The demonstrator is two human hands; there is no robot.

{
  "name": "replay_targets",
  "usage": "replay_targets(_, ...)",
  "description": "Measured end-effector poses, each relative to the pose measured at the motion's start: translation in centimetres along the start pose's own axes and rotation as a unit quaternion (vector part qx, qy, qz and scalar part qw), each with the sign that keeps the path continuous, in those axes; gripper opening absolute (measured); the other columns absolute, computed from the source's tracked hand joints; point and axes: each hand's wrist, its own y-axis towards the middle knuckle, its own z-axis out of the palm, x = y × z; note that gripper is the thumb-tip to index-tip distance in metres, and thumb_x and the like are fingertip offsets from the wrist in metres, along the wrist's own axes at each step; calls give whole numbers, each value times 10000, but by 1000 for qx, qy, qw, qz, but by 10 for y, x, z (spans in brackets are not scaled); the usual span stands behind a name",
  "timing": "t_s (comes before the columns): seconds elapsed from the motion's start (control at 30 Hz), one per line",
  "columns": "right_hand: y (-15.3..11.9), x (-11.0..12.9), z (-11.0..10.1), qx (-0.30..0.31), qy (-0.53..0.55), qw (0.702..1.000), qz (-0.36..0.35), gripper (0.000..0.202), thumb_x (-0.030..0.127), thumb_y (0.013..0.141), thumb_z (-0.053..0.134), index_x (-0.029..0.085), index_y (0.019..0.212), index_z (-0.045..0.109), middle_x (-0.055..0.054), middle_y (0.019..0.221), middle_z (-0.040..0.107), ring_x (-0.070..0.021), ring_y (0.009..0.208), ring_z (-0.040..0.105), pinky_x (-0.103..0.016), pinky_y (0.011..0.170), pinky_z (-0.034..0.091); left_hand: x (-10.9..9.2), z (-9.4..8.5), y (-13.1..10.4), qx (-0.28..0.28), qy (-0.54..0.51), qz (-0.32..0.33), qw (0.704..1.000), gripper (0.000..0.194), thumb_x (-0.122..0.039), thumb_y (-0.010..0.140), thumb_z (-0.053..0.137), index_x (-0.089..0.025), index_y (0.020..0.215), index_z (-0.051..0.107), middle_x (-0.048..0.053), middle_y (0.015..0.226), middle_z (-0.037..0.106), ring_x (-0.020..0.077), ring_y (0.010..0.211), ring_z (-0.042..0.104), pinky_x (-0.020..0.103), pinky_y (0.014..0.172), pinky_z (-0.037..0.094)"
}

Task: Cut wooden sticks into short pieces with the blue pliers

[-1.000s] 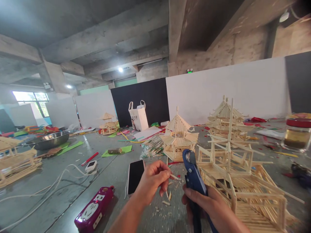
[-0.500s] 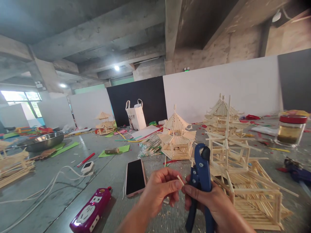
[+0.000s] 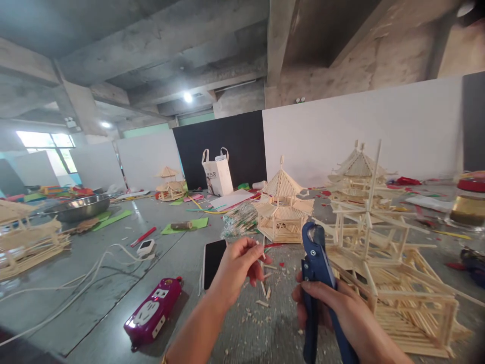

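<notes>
My right hand grips the handles of blue cutting pliers, whose head points up. My left hand is raised to the left of the pliers and pinches a short, thin wooden stick between thumb and fingers. Below the hands, cut stick pieces and chips lie scattered on the grey floor. A half-built stick model stands right beside my right hand. A black phone lies face up just behind my left hand.
A finished stick pavilion stands ahead, another behind the model. A purple power strip and white cable lie at left. A metal bowl, white bag, jar and stick structure are around.
My hands have drawn apart: the left hand with the stick moved up and left, away from the pliers. The pliers stayed upright in my right hand. The view shifted slightly.
</notes>
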Motion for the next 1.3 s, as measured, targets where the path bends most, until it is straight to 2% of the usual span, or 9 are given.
replay_targets(0.1,-2,2,-2,30,48,997,51,394,397,612,661,128,874,543,-51,659,612,-191,491,549,-286,474,456,4,-9,8,24,126,-40,991,187,-330,734,570,-147,716,536,17,688,640,54,402,508,138,317,314)
replay_targets(0.2,-5,6,0,35,63,995,72,377,366,606,653,122,871,542,-48,664,611,-184,504,548,-285,483,470,14,-11,9,35,191,-64,979,164,-306,707,560,-145,674,552,-6,625,600,56,407,490,140,324,315)
replay_targets(0.37,-13,12,7,36,-16,998,45,357,404,601,605,131,823,540,-32,633,585,-171,457,525,-272,433,451,30,-14,-20,52,241,-127,961,105,-254,676,531,-163,624,528,-9,573,613,90,360,514,159,307,305)
replay_targets(0.47,-19,14,11,59,-44,997,31,377,432,621,585,124,833,542,-33,633,579,-167,449,529,-261,434,439,37,-15,-37,29,323,-99,941,91,-235,697,493,-181,643,542,-30,517,603,100,359,518,168,346,306)
replay_targets(0.53,-23,14,11,65,-37,997,28,384,437,623,593,120,835,541,-34,632,578,-167,448,530,-257,439,434,39,-14,-37,9,358,-74,931,113,-234,714,482,-185,640,553,-40,451,569,101,363,504,176,380,308)
replay_targets(0.8,-24,12,2,90,34,994,52,322,388,696,614,122,864,542,-41,663,595,-170,479,551,-255,456,449,34,-11,11,-6,283,-83,955,123,-273,713,541,-171,647,554,-57,425,533,77,317,447,171,343,316)
replay_targets(0.97,-25,11,5,83,21,994,61,366,407,679,608,112,885,539,-38,655,596,-178,469,549,-278,452,462,40,-12,-10,-37,201,-156,966,170,-313,697,557,-146,665,549,-19,595,590,60,362,485,160,307,333)
replay_targets(1.07,-27,14,7,85,9,994,67,373,415,652,602,113,864,549,-39,648,591,-178,472,547,-271,459,452,44,-10,-23,-47,171,-206,962,177,-303,667,587,-138,617,550,-24,538,566,51,344,454,148,280,286)
replay_targets(1.3,-33,21,2,91,34,993,72,315,382,669,605,123,844,572,-60,681,607,-186,504,568,-265,481,454,36,-5,-22,-52,123,-275,952,133,-207,545,667,-130,588,568,-17,496,594,82,372,513,188,355,384)
